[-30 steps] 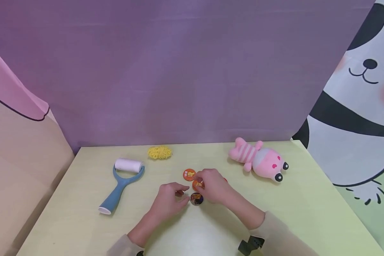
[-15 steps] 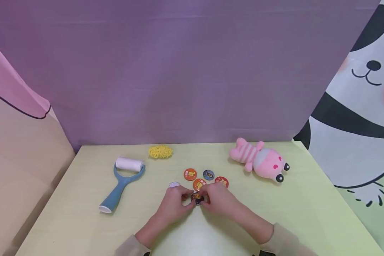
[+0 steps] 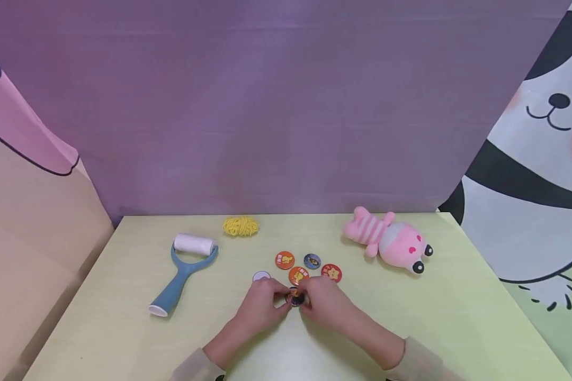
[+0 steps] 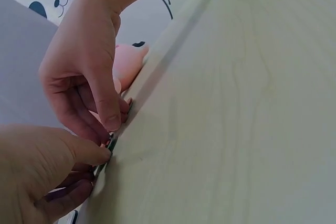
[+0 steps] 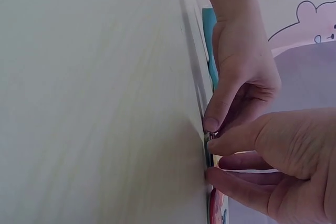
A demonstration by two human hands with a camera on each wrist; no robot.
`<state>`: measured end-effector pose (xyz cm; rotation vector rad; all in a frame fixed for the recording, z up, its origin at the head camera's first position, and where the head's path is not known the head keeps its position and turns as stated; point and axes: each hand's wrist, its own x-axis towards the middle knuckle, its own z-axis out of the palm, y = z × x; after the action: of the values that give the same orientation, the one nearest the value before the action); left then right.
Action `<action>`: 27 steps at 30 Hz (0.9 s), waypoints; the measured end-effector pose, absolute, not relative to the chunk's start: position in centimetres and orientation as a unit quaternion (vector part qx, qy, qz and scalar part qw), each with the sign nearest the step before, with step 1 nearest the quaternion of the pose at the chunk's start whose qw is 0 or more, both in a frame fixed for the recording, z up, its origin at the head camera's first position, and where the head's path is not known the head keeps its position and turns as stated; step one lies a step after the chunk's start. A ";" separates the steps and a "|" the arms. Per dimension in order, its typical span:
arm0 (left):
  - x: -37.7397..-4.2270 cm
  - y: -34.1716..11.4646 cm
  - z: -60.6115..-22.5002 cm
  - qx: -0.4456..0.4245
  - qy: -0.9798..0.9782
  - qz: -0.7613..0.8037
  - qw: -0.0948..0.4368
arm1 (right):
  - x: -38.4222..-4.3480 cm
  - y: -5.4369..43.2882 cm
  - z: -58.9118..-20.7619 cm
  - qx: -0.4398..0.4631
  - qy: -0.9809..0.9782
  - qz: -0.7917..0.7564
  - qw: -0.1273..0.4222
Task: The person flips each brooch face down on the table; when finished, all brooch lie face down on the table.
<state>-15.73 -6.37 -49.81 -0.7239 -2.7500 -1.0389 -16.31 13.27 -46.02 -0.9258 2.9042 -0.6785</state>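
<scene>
A dark round badge [image 3: 295, 298] with an orange patch lies low at the table's middle in the head view. My left hand [image 3: 262, 304] pinches its left edge between thumb and fingers. From the other side, my right hand [image 3: 329, 300] holds its right edge the same way. Fingertips cover much of the rim. In the left wrist view the badge's thin edge [image 4: 111, 142] shows between both hands, close over the tabletop. Just beyond it lie two orange badges, one of them a thumbs-up badge [image 3: 285, 260], a blue badge [image 3: 312, 261], a red star badge [image 3: 331, 272] and a partly hidden white badge [image 3: 261, 275].
A blue-handled lint roller [image 3: 177, 283] lies on the left of the pale table [image 3: 124, 296]. Yellow yarn [image 3: 240, 226] sits near the back edge. At the back right rests a pink striped plush toy [image 3: 393, 241]. A purple cloth [image 3: 276, 116] hangs behind the table.
My right hand has come from the orange badge down to the dark badge and now grips its right edge. The left hand has closed in on its left edge. The other badges came into view.
</scene>
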 end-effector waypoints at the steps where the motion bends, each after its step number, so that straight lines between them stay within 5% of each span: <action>1: -15.7 -6.4 -49.8 -0.243 -0.906 -0.340 0.062 | -16.3 13.3 -46.0 -0.298 0.930 -0.217 0.007; 27: -15.1 -6.9 -50.0 -0.206 -0.872 -0.440 0.058 | -16.8 13.8 -46.6 -0.281 0.921 -0.268 0.030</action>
<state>-15.12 -6.86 -49.99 -0.6233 -2.6434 -1.3337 -16.79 13.81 -46.60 -0.8663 2.8409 -0.8252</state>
